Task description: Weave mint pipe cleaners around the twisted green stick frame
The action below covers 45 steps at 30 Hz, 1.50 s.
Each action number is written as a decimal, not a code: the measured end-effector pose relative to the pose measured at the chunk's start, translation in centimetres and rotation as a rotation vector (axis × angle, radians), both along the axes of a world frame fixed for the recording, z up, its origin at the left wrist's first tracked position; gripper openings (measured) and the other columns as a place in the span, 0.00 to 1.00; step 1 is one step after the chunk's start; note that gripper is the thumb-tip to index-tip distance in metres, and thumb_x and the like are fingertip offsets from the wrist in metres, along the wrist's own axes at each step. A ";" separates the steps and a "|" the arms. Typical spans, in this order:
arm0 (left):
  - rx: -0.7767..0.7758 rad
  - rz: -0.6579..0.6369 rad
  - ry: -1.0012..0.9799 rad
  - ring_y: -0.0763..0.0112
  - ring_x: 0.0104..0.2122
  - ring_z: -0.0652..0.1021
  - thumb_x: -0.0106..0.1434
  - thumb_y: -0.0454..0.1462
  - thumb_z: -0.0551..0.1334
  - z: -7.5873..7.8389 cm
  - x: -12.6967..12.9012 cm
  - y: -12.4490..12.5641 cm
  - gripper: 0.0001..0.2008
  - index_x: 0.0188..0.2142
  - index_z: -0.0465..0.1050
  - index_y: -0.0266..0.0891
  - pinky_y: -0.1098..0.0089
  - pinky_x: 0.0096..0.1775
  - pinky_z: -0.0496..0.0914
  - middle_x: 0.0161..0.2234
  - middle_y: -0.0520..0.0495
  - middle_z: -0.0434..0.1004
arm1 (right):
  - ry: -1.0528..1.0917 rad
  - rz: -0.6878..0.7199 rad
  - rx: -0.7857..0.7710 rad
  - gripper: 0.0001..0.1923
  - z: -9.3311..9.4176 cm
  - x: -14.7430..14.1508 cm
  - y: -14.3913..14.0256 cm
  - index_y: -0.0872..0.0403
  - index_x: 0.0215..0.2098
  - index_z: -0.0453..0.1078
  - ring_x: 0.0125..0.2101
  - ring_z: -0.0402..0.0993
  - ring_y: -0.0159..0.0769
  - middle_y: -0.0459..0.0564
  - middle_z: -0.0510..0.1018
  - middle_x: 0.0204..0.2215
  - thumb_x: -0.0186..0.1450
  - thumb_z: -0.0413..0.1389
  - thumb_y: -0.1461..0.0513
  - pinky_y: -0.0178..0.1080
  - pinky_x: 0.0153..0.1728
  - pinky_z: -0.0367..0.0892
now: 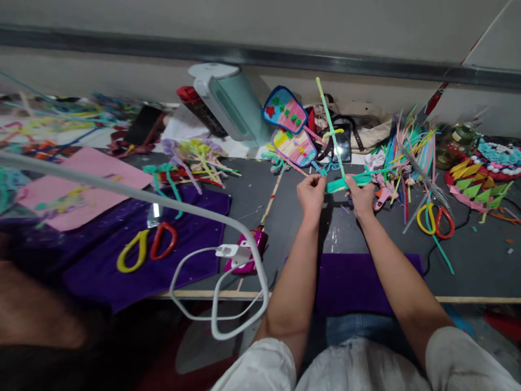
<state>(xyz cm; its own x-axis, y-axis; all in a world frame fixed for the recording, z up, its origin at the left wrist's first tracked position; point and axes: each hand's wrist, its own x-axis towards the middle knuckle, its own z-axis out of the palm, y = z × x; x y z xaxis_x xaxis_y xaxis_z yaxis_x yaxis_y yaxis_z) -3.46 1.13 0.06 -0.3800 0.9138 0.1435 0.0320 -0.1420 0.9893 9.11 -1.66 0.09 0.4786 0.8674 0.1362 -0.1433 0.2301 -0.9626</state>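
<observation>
My left hand (311, 194) and my right hand (360, 198) are held together over the grey table (301, 228), both pinching a teal pipe-cleaner bundle (345, 183) that lies crosswise between them. A long light-green pipe cleaner (329, 122) rises from the bundle, slanting up and to the left. Both hands have their fingers closed on the craft piece. A purple felt sheet (354, 282) lies under my forearms at the table's front edge.
Scissors with yellow and red handles (436, 220) lie right of my hands, another pair (146, 247) on purple cloth at left. Loose pipe cleaners (411, 146), colourful fan shapes (285, 111), a teal appliance (232, 103), a pink phone (248, 252) with a white cable (195, 260).
</observation>
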 end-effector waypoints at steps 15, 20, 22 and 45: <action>-0.361 -0.492 -0.821 0.65 0.31 0.77 0.54 0.38 0.74 0.1 -0.8 0.5 0.12 0.31 0.72 0.40 0.60 0.38 0.76 0.29 0.47 0.74 | 0.173 -0.029 -0.047 0.21 0.2 -0.2 0.4 0.56 0.30 0.76 0.20 0.69 0.28 0.45 0.79 0.23 0.49 0.67 0.48 0.33 0.19 0.65; -0.322 -0.457 -0.752 0.63 0.32 0.77 0.52 0.43 0.75 0.6 -0.3 0.2 0.15 0.31 0.72 0.40 0.61 0.36 0.75 0.29 0.46 0.74 | 0.091 -0.044 -0.053 0.22 0.0 -0.1 0.4 0.56 0.32 0.76 0.19 0.68 0.28 0.44 0.78 0.22 0.52 0.65 0.46 0.33 0.19 0.65; -0.284 -0.400 -0.668 0.67 0.29 0.75 0.48 0.42 0.75 0.7 0.2 0.1 0.16 0.29 0.71 0.40 0.65 0.34 0.73 0.27 0.49 0.73 | 0.063 -0.046 -0.046 0.21 -0.1 0.0 0.4 0.56 0.32 0.77 0.19 0.68 0.28 0.44 0.78 0.22 0.53 0.65 0.47 0.33 0.20 0.66; 0.080 -0.076 -0.015 0.72 0.24 0.63 0.60 0.43 0.68 0.8 0.0 -0.5 0.17 0.20 0.67 0.40 0.71 0.30 0.58 0.20 0.54 0.59 | -0.027 -0.018 -0.015 0.19 0.0 0.1 0.1 0.55 0.30 0.78 0.18 0.69 0.28 0.43 0.78 0.21 0.56 0.64 0.47 0.33 0.21 0.67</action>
<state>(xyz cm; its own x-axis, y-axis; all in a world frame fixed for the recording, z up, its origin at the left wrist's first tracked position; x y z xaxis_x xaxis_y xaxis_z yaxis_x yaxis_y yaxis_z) -3.45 0.67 0.83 -0.3130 0.9259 0.2117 0.0036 -0.2217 0.9751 9.21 -1.58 0.05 0.4905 0.8607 0.1362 -0.1126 0.2176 -0.9695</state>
